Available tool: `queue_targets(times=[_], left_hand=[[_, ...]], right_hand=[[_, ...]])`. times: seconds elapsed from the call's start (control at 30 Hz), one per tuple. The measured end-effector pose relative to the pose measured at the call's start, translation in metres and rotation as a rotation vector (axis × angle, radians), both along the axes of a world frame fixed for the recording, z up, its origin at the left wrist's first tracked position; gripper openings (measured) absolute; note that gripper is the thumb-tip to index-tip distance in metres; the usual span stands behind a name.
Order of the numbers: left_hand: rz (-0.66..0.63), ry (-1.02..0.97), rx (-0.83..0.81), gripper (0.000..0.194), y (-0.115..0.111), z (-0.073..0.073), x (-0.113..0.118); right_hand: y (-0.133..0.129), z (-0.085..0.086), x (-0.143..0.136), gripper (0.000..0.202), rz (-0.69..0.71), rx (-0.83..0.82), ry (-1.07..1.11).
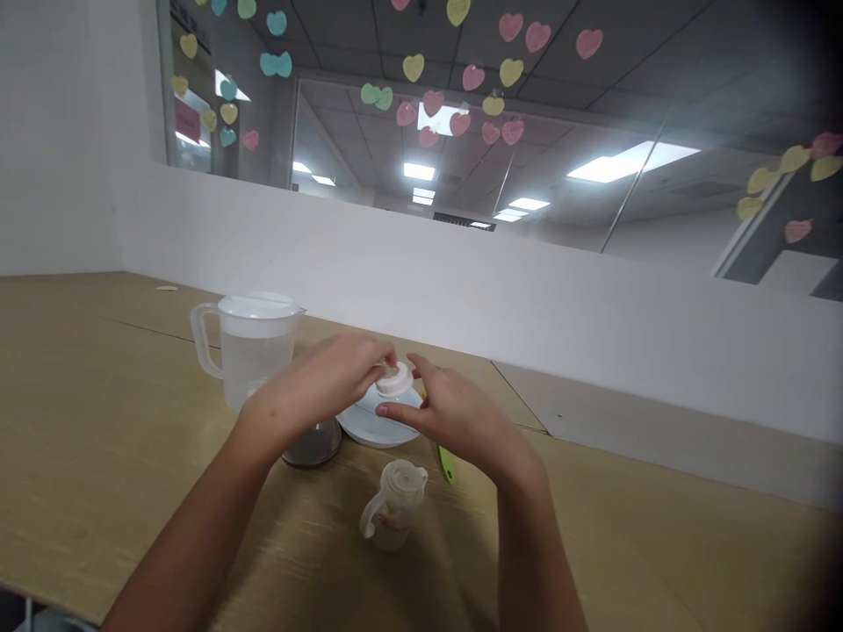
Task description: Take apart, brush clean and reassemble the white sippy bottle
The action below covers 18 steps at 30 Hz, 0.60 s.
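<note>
Nr L hand [346, 369]: lidded jug [255, 344]

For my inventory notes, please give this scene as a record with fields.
Left hand: fingers bent at white round plastic cap; grip partly hidden
Right hand: thumb and fingers curved around the cap; contact unclear
Behind cap in view: white round shallow dish
Left side: translucent white-lidded plastic pitcher
Beside dish: dark round flat object
Nearest: small translucent handled plastic cup
Right of cup: bright green handle
Surface: brown wooden table
</note>
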<state>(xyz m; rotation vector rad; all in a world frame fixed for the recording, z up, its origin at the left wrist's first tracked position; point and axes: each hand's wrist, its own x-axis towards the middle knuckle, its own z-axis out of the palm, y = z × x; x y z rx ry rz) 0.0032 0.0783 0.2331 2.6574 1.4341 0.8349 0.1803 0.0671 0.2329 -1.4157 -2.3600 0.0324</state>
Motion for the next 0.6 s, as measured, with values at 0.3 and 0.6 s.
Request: queue_targets(times=[0.3,0.6], left_hand=[[-0.305,-0.139,0.005,0.023,-0.009,0.009,-0.008],[-0.588,-0.414,-0.091,0.019,0.006,0.006,-0.021]], right_hand=[[-0.009,0.012,0.01,0.027,0.148,-0.079,0.109],[-0.019,0.017,0.02,0.023,0.319,-0.124,0.178]])
